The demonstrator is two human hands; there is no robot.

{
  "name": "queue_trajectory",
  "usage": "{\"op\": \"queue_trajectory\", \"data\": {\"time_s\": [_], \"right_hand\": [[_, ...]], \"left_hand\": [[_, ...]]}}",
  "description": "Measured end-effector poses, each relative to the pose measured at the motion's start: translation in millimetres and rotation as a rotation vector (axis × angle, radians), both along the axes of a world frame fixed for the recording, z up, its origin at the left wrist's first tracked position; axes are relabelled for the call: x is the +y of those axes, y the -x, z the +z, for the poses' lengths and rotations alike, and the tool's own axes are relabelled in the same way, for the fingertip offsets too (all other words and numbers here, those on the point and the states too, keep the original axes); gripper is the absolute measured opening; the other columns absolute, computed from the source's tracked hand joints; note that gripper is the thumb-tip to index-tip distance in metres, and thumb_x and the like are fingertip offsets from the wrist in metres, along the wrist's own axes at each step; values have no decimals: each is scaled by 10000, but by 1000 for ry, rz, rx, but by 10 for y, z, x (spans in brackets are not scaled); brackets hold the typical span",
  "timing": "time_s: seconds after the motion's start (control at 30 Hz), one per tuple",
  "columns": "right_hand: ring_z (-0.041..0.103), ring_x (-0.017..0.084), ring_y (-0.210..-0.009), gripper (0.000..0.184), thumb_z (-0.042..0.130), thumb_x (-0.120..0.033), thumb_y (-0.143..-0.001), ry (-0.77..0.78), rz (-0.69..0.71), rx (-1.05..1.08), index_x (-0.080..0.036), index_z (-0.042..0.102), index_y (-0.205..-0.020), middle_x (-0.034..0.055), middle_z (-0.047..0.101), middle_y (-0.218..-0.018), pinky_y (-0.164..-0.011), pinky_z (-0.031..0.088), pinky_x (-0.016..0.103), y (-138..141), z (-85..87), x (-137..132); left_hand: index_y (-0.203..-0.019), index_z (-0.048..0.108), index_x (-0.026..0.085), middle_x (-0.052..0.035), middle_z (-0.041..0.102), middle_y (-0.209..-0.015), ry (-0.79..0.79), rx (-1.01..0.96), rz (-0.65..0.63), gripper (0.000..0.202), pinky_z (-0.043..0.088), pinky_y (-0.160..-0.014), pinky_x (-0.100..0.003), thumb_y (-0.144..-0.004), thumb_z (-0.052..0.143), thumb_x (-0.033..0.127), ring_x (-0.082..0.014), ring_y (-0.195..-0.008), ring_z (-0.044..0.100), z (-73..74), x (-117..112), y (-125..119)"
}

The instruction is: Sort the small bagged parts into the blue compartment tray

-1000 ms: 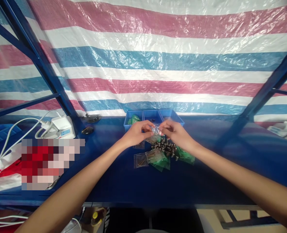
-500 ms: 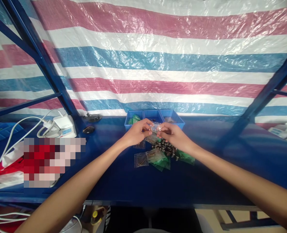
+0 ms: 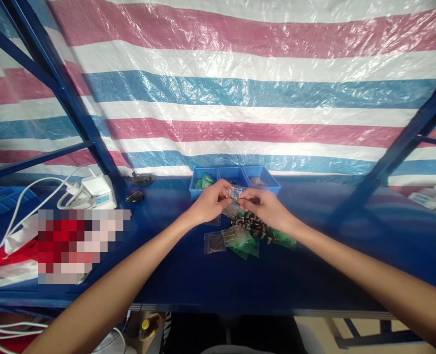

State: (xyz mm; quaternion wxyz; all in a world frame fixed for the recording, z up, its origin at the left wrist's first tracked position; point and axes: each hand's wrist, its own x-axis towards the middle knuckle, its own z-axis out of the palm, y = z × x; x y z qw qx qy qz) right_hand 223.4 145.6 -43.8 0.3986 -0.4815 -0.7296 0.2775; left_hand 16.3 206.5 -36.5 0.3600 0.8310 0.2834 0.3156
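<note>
Between my two hands is a small clear plastic bag (image 3: pixel 236 192), held above the tabletop. My left hand (image 3: pixel 212 200) pinches its left side with thumb and fingers. My right hand (image 3: pixel 259 204) is closed on its right side. What the bag contains is too small to make out. Just below my hands lies a pile of dark screws (image 3: pixel 253 225). Clear bags with long thin pieces (image 3: pixel 215 242) lie in front of the pile, overlapping green bags (image 3: pixel 246 248). Another green bag (image 3: pixel 283 239) sits right of the pile, below my right wrist.
Behind my hands stands a blue divided bin (image 3: pixel 234 173) with green bags in its left compartment. A power strip (image 3: pixel 103 196) with white cables, a black mouse (image 3: pixel 135 197) and a red-and-white bundle (image 3: pixel 15 250) are on the left. Blue metal posts (image 3: pixel 65 93) frame a striped sheet.
My right fingers have shifted slightly left and curled in on the bag, which shows less between my hands. My left hand has barely moved.
</note>
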Motion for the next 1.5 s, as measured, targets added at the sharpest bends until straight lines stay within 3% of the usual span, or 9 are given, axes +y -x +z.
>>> {"op": "queue_trajectory", "data": {"time_s": [0.33,0.5,0.67,0.83,0.93,1.03,1.13,1.37,1.5], "right_hand": [[647,208,-755,201,572,-338,-948,82,14,53,-185,649,-844,52,685,-802,-722,491,366,-13,37,-6],[631,195,-747,207,589,-351,-937,89,27,137,-188,627,-814,32,648,-766,-730,493,353,5,64,-25],[594,183,-728,227,615,-387,-935,41,5,136,-192,655,-825,22,637,-774,-686,466,328,28,43,-25],[607,212,-838,312,600,-486,-953,1,2,171,-206,703,-861,91,661,-1097,-593,482,311,49,83,-55],[617,187,-781,366,568,-526,-971,8,-18,204,-209,732,-889,100,618,-1302,-616,520,337,51,121,-79],[594,163,-685,362,563,-526,-978,17,-32,194,-207,722,-915,89,684,-1138,-617,517,340,47,126,-78],[650,212,-817,314,579,-490,-976,25,-30,199,-202,685,-908,74,698,-943,-610,508,312,36,94,-56],[710,232,-878,240,584,-415,-979,70,-15,271,-213,557,-1105,76,692,-995,-581,512,299,16,-28,-10],[698,225,-846,330,603,-391,-966,-26,-96,199,-232,508,-1240,75,671,-1037,-592,504,315,15,-40,-7]], "left_hand": [[-1267,431,233,9,541,-930,-240,-25,112,382,405,-567,-234,-941,628,256,-101,-629,558,-63,-101,-55],[-1191,512,233,-40,572,-1069,-425,68,81,232,445,-602,-251,-972,582,263,-129,-711,600,-44,-111,-28],[-1155,559,230,-57,584,-1138,-468,131,74,197,477,-647,-279,-959,577,231,-154,-767,625,-54,-101,-10],[-1139,616,219,-53,622,-1065,-506,121,102,169,462,-665,-280,-999,528,255,-151,-752,599,-43,-106,-15],[-1092,677,210,-62,636,-1028,-497,68,104,193,463,-681,-284,-1015,512,275,-163,-787,605,-25,-104,-26],[-1066,705,217,-54,679,-986,-404,8,152,169,475,-689,-283,-983,564,259,-182,-827,639,-14,-87,-42],[-1119,664,220,-26,719,-913,-269,-60,201,180,480,-682,-278,-948,612,239,-179,-802,657,-6,-73,-55],[-1116,560,207,14,650,-816,-188,-151,173,191,431,-612,-246,-933,610,230,-133,-704,592,27,-107,-63],[-1052,592,199,-2,618,-860,-241,-127,175,119,423,-606,-234,-935,588,217,-133,-751,585,27,-121,-73]]}}
